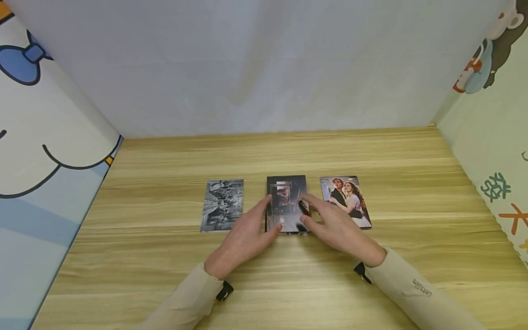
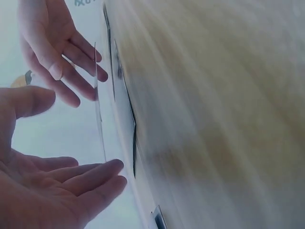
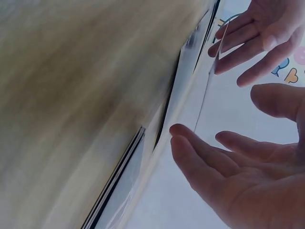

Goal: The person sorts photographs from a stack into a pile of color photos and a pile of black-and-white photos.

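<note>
A dark photo card [image 1: 284, 215] lies between my two hands in the middle of the table. In the left wrist view its thin edge [image 2: 99, 119] spans from one hand's fingertips to the other's, raised above the cards beneath. My left hand [image 1: 246, 229] has its fingers extended to the card's left edge, thumb apart from the fingers. Opposite it, my right hand [image 1: 337, 225] reaches straight fingertips to the right edge. More cards show under the front edge, mostly hidden by the dark card.
A black-and-white photo card [image 1: 222, 206] lies left of my left hand. On the right lies a colour photo card [image 1: 348, 201] of two people, atop a small stack [image 3: 114, 183] in the right wrist view. Behind the wooden table [image 1: 173, 158] stands a pale wall [image 1: 185, 82].
</note>
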`<state>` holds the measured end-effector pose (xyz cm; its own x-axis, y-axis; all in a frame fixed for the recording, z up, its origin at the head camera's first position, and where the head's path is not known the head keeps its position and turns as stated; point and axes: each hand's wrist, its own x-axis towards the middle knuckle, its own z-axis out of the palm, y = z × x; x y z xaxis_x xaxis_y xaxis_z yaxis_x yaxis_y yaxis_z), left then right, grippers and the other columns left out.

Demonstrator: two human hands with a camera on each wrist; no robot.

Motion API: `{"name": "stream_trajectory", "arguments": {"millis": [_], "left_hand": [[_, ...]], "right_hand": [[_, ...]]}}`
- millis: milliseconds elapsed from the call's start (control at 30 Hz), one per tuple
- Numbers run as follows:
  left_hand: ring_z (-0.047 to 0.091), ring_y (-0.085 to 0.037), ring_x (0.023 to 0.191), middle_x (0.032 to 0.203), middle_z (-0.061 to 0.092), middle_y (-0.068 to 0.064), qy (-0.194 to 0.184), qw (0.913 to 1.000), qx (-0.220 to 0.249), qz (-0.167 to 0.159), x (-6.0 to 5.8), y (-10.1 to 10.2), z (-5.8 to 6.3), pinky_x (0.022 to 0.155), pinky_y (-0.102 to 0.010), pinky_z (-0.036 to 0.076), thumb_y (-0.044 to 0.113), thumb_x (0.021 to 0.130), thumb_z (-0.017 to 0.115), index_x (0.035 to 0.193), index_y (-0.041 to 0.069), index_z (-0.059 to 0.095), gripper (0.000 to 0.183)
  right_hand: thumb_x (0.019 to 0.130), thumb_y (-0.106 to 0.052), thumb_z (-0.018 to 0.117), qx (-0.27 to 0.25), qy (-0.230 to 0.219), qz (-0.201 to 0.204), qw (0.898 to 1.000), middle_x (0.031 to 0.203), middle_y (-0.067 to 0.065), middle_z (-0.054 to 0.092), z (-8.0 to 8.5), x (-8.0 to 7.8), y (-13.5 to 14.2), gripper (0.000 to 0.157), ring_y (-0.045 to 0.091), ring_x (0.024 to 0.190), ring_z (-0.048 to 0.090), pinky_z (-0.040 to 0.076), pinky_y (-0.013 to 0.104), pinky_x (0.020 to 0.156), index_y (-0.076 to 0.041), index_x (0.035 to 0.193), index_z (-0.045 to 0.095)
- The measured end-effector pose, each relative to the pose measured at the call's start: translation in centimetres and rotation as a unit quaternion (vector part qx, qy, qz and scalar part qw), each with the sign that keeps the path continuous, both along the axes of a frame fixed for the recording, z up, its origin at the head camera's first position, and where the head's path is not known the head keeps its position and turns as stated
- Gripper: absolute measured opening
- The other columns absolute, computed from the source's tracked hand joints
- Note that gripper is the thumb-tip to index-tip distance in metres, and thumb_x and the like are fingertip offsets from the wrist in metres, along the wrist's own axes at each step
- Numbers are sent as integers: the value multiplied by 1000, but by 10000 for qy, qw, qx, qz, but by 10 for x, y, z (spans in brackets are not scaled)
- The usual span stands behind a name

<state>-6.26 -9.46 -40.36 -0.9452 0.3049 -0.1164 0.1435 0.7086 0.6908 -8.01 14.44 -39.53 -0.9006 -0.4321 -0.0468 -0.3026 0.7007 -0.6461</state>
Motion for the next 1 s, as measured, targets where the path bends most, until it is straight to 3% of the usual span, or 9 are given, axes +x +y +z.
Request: {"name": "stream_trajectory", "arguments": {"millis": [200,433,567,700,833,933,1000], "left_hand": [[62,-37,127,149,53,-21,103,9977,607,271,2,-2,1,107,-55,49,21,97,70,159,4,36,72],[67,-31,121,150,54,-19,478,9913,1117,508,2,-2,0,97,-45,57,6,98,68,153,-1,44,61],[71,-30,113,146,57,-19,637,9881,1258,608,2,-3,-2,91,-40,60,2,96,68,150,-1,48,58],[74,-29,105,143,61,-18,778,9855,1342,689,2,-4,-1,84,-38,62,0,94,70,147,0,52,57],[76,-28,100,142,61,-18,766,9833,1470,757,3,-4,0,70,-31,64,-1,93,71,146,0,53,56],[77,-27,96,142,62,-17,708,9813,1583,837,3,-3,0,53,-26,58,-2,92,71,146,1,54,56],[77,-26,94,142,62,-16,705,9802,1629,876,4,-3,0,50,-24,56,-2,92,71,146,1,54,56]], "right_hand": [[102,-16,63,-300,31,-171,9994,141,20,62,2,0,2,54,33,115,69,57,56,94,-3,152,49],[98,-5,65,-487,206,-313,9981,133,24,66,2,0,2,53,33,108,73,63,44,79,-1,149,52],[97,-3,66,-571,245,-392,9973,122,22,72,2,1,2,52,32,103,74,59,31,62,-1,147,54],[97,-2,67,-662,251,-469,9964,115,20,75,2,2,2,51,31,100,75,53,26,54,-2,146,55],[95,0,69,-735,359,-534,9952,117,20,74,3,3,2,51,30,98,75,55,26,58,-2,145,57],[94,1,70,-819,436,-587,9940,119,20,73,3,3,3,51,30,97,75,57,27,61,-2,143,59],[94,2,71,-873,458,-624,9932,119,20,72,3,4,3,50,30,97,75,59,29,62,-3,142,59]]}}
